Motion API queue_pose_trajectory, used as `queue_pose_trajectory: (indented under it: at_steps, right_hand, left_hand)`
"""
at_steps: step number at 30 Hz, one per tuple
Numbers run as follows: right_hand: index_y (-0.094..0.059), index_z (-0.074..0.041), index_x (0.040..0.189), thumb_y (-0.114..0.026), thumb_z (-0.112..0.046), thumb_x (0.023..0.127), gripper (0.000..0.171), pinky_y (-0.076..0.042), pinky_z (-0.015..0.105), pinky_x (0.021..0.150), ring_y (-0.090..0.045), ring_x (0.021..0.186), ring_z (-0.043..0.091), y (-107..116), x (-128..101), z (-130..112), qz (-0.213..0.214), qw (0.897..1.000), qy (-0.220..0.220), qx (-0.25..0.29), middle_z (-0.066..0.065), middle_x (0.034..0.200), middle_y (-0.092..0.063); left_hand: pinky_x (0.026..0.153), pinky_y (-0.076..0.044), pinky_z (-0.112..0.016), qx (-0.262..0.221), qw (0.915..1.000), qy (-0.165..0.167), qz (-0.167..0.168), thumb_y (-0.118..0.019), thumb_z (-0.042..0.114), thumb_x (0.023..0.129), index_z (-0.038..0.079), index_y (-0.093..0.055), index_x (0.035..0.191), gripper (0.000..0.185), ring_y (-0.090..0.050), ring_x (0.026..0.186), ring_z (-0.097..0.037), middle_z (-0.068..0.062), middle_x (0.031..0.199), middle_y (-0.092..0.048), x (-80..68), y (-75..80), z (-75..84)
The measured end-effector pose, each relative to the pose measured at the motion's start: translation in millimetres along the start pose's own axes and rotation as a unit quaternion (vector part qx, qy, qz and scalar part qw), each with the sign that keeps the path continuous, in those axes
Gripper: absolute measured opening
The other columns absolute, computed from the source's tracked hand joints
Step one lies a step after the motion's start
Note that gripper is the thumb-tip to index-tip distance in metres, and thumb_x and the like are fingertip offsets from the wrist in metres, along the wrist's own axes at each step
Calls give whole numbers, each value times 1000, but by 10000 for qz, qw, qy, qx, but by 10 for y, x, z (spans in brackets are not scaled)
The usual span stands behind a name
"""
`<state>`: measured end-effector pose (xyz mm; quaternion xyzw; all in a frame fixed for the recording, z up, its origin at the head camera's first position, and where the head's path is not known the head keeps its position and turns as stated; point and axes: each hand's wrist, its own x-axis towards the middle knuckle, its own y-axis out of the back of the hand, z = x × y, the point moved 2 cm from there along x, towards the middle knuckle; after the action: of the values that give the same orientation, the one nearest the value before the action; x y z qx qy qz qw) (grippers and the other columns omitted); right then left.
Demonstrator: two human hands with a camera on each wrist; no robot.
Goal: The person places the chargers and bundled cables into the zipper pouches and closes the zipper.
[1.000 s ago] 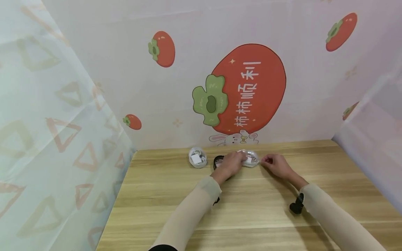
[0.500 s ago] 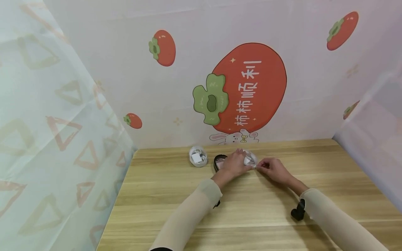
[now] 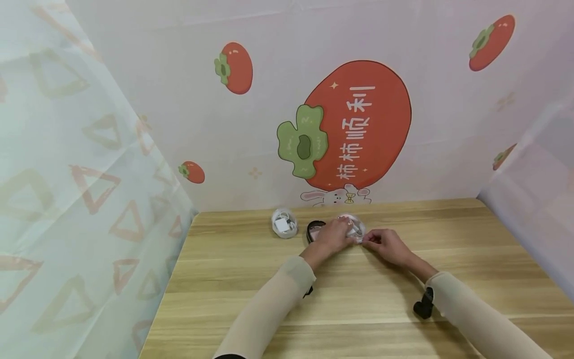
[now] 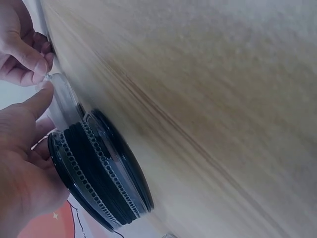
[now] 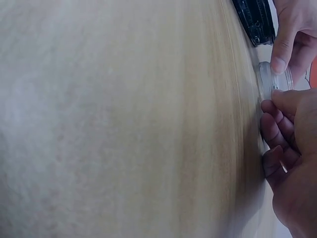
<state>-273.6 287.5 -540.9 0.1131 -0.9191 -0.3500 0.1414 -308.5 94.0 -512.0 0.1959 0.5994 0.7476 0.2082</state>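
Note:
A clear round case (image 3: 358, 228) with a white item inside lies near the back of the table. My left hand (image 3: 334, 235) holds it from the left, its thumb (image 4: 40, 100) on the near side and the fingers over the top. At the case's near right rim my right hand (image 3: 387, 245) pinches a tiny piece at the edge between thumb and forefinger, mostly covered by the fingertips. The other right fingers (image 5: 271, 130) are curled beside the rim. Just left of the left hand stands a black round zip case (image 4: 101, 171), partly hidden by that hand in the head view.
Another clear round case (image 3: 284, 224), with a white charger and cable in it, lies further left. The wooden table (image 3: 358, 309) meets a printed cloth wall (image 3: 251, 129) at the back. Cloth walls also stand at the left and right.
My right hand has moved left and slightly nearer along the clear case's rim. The left thumb has come down onto the near side, and the case has turned and shifted slightly left.

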Motion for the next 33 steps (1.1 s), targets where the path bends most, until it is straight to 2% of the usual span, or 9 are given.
queue_pose_trajectory:
  at_steps: [3, 6, 11, 15, 19, 33]
  right_hand:
    - [-77, -8, 90, -77, -6, 97, 7, -53, 22, 68, -61, 76, 5, 1, -1, -13, -4, 10000, 21, 0, -1, 84, -74]
    - [-78, -7, 91, -76, -6, 97, 7, -52, 21, 69, -61, 76, 5, 1, -1, -12, 10, 10000, -7, -36, -2, 85, -74]
    - [-78, -6, 93, -76, -9, 98, 6, -52, 22, 69, -61, 77, 5, 15, -9, 10, -28, 9998, 24, -170, -2, 86, -74]
    - [-78, -8, 93, -76, -7, 98, 5, -52, 23, 69, -60, 78, 6, 44, -7, 21, 7, 9995, 130, -289, -3, 87, -73]
    - [-77, -11, 92, -76, -8, 98, 6, -51, 23, 69, -60, 77, 7, 96, 10, 52, 43, 9992, 128, -385, -5, 86, -72]
    - [-77, -6, 93, -75, -11, 100, 9, -52, 24, 70, -60, 78, 6, 202, 213, 258, 191, 9973, 357, -616, -1, 88, -75]
  left_hand:
    - [97, -56, -30, -94, 9999, 18, -61, -75, 44, 99, 15, -69, 127, 42, -68, 116, -17, 1, 133, -70, -5, 14, -19]
    - [97, -56, -31, -185, 9997, 55, -136, -73, 44, 100, 15, -68, 132, 43, -68, 116, -17, 2, 131, -71, -4, 17, -38]
    - [108, -51, -30, -239, 9993, 122, -243, -72, 44, 102, 14, -60, 149, 57, -63, 131, -17, 2, 146, -65, 9, 2, -60]
    - [115, -46, -29, -256, 9990, 143, -350, -69, 44, 103, 15, -52, 157, 63, -57, 140, -17, 2, 155, -58, 7, 18, -56]
    - [114, -46, -29, -326, 9987, 152, -367, -69, 43, 104, 16, -54, 156, 61, -57, 139, -17, 2, 153, -60, -7, 47, -40]
    - [108, -50, -30, -501, 9982, 155, -297, -71, 40, 103, 14, -60, 150, 55, -64, 129, -17, 2, 140, -69, -5, 32, -62]
